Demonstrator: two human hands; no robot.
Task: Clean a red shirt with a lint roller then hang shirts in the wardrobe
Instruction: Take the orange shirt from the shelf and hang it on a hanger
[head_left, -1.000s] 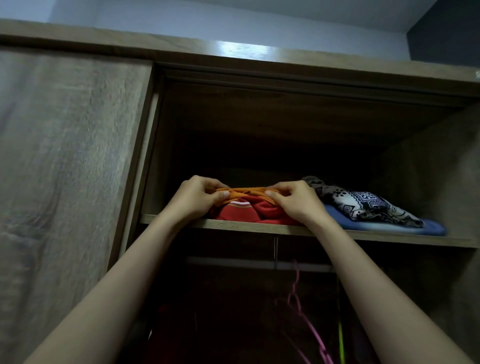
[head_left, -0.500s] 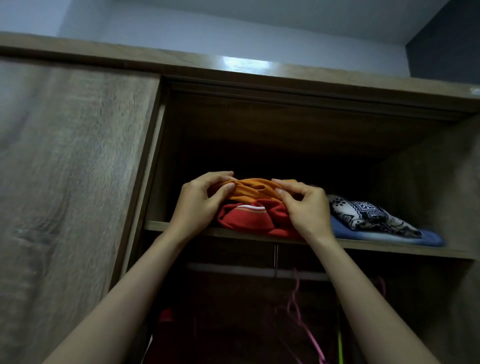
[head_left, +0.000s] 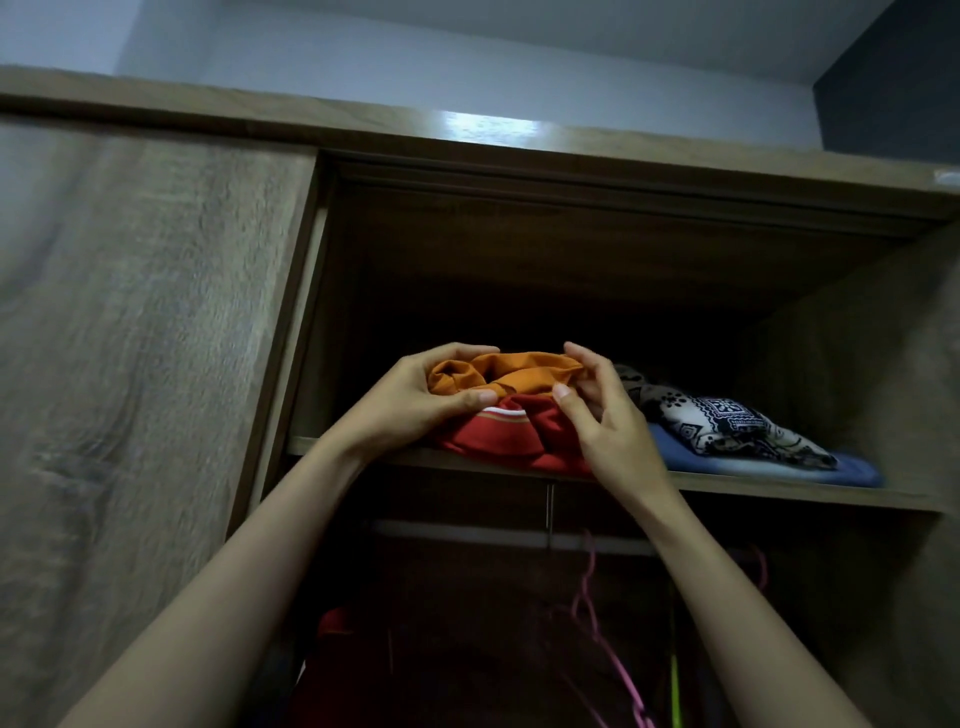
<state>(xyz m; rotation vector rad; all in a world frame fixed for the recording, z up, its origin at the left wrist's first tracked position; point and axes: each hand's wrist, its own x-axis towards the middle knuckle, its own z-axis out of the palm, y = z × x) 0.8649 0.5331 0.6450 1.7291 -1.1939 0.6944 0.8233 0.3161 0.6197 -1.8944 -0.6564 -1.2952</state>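
Wardrobe (head_left: 597, 171): wooden and open on the right, its door (head_left: 130, 338) covering the left half.
Shelf (head_left: 779, 492): upper board, carrying folded clothes.
Red shirt (head_left: 498, 439): folded at the left end of the shelf, at the near edge, with a white and orange stripe showing.
Orange garment (head_left: 519, 376): bunched on top of the red shirt.
Left hand (head_left: 415, 402): grips the orange garment's left end, fingers over the top, thumb under its near side.
Right hand (head_left: 610, 421): curled round the garment's right end, thumb in front.
Patterned cloth (head_left: 722, 421): just right of the hands, lying on a blue garment (head_left: 810, 470).
Rail (head_left: 467, 532): below the shelf, with pink hangers (head_left: 587, 597) on it.
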